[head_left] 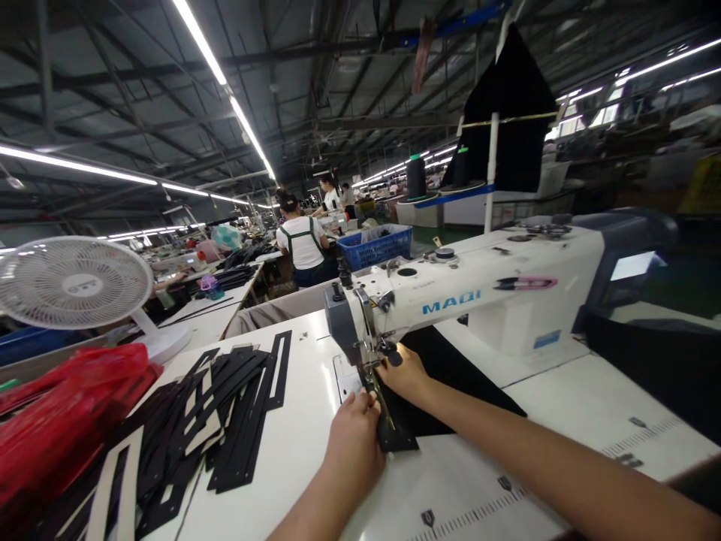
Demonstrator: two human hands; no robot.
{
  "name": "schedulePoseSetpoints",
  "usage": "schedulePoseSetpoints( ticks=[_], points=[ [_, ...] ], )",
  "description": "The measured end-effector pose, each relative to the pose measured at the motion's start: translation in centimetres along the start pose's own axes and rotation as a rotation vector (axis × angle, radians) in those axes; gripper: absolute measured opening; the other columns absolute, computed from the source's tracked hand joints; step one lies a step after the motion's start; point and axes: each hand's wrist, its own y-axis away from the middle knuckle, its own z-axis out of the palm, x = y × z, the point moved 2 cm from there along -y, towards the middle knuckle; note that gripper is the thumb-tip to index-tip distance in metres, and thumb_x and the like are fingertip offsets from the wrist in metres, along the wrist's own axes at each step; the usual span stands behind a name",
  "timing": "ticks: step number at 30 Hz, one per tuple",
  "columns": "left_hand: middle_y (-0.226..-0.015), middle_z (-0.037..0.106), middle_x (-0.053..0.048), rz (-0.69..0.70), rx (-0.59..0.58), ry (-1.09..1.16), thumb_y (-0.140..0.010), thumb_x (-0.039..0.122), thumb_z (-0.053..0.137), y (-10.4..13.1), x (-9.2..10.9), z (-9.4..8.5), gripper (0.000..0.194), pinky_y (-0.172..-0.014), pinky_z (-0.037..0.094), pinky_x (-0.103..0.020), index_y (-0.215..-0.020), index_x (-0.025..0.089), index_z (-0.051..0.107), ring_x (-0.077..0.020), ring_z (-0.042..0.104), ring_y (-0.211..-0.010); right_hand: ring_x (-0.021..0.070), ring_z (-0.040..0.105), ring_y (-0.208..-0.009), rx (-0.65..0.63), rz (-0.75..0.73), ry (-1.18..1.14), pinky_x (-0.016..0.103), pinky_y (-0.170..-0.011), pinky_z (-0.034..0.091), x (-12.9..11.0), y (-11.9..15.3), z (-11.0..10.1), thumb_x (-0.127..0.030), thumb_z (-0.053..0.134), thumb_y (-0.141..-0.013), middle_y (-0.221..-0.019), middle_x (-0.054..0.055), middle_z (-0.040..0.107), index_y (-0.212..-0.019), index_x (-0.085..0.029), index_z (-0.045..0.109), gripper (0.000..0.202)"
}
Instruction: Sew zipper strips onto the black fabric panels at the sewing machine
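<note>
A white sewing machine point(456, 300) stands over a black fabric panel point(444, 376), which lies flat on its bed. At the panel's near left edge is a narrow black strip point(399, 439) with small holes, and a gold zipper-like line point(385, 402) runs toward the needle. My left hand point(354, 432) is closed on the left edge of this work, just in front of the presser foot. Beside the needle, my right hand point(404, 370) bends its fingers down onto the fabric; its fingertips are partly hidden by the machine head.
Black and cream slotted strips point(236, 413) lie piled on the table at left, beside a red plastic bag point(73, 421). A white fan point(79, 285) stands behind them. Pink-handled thread snips point(526, 282) rest on the machine. Beyond are a blue crate point(376, 246) and a seated person point(304, 240).
</note>
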Motion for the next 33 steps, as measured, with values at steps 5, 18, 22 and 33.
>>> schedulePoseSetpoints(
  ticks=[5,18,22,33],
  points=[
    [-0.097,0.062,-0.012,0.015,0.051,0.022,-0.059,0.001,0.046,0.5,-0.2,0.5,0.042,-0.086,0.049,-0.042,-0.095,0.013,0.062,-0.0258,0.057,-0.092,0.0189,0.051,-0.109,-0.048,-0.502,-0.065,0.035,-0.097,0.040,0.2,7.0,-0.6,-0.005,0.039,-0.075,-0.115,0.010,0.058,-0.109,-0.013,0.061,0.042],
    [-0.090,0.059,-0.007,0.035,0.075,0.052,-0.057,0.000,0.042,-1.0,-1.4,0.9,0.040,-0.078,0.048,-0.037,-0.089,0.018,0.059,-0.0219,0.054,-0.086,0.0217,0.050,-0.113,-0.040,-0.574,-0.122,0.039,-0.101,0.038,0.6,5.9,-0.2,-0.008,0.036,-0.079,-0.119,0.013,0.057,-0.114,-0.009,0.058,0.042],
    [-0.086,0.055,-0.007,-0.111,0.124,-0.018,-0.061,0.000,0.043,-0.9,-1.5,0.5,0.029,-0.069,0.045,-0.035,-0.082,0.017,0.054,-0.0215,0.052,-0.080,0.0191,0.050,-0.114,0.006,-0.594,-0.148,0.041,-0.102,0.036,2.0,5.8,-1.0,-0.009,0.036,-0.083,-0.121,0.010,0.057,-0.113,-0.015,0.058,0.038],
    [-0.096,0.065,-0.005,0.041,0.118,0.085,-0.082,0.007,0.043,1.2,0.6,-1.3,0.027,-0.083,0.042,-0.042,-0.090,0.021,0.064,-0.0221,0.056,-0.095,0.0217,0.063,-0.064,-0.072,0.249,0.270,0.028,-0.053,0.039,11.5,4.2,-6.6,-0.044,0.045,-0.087,-0.066,0.006,0.065,-0.070,-0.018,0.058,0.034]
  ],
)
